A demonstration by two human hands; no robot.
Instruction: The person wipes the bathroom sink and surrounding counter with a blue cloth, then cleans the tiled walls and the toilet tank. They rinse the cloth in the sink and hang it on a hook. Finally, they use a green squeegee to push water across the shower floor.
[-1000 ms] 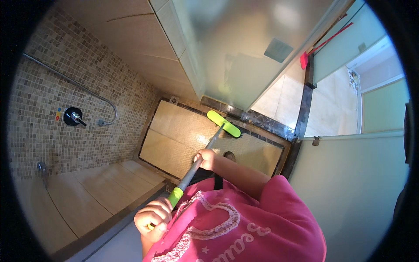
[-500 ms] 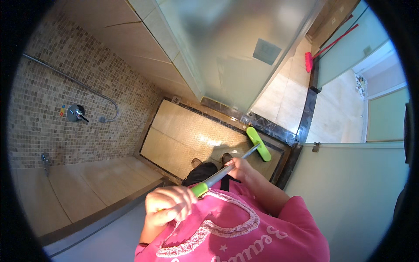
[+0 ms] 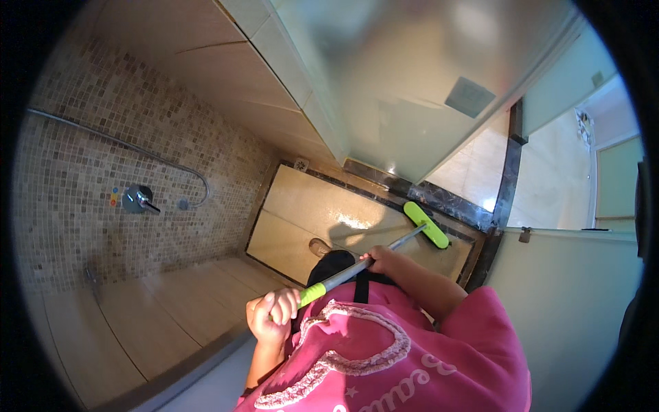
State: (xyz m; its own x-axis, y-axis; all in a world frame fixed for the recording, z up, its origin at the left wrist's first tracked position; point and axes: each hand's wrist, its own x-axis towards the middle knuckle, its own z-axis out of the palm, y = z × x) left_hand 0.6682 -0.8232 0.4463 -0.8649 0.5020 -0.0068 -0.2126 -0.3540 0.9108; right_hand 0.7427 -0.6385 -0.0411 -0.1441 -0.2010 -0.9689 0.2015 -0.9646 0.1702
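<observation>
A long-handled floor brush (image 3: 427, 225) runs diagonally from my body to the shower floor; its underside is hidden. It has a rounded, bright green head, a grey pole and a green grip. My left hand (image 3: 273, 312) is wrapped round the green grip at the upper end, close to my pink top. Farther down the pole, my right hand (image 3: 377, 259) closes round the grey part. The head rests on the wet tiled floor (image 3: 295, 196) near the dark marble threshold (image 3: 456, 204).
A mosaic wall with a shower mixer (image 3: 141, 199) and hose stands at left, above a tiled ledge (image 3: 158, 302). Frosted glass panels (image 3: 405, 137) rise ahead, with another (image 3: 549, 295) at right. A floor drain (image 3: 301, 164) lies in the far corner. One shoe (image 3: 318, 247) shows below me.
The view has shifted, so the room sits farther right in the picture. Both hands keep their hold on the floor brush. The pink brush beyond the glass is no longer visible.
</observation>
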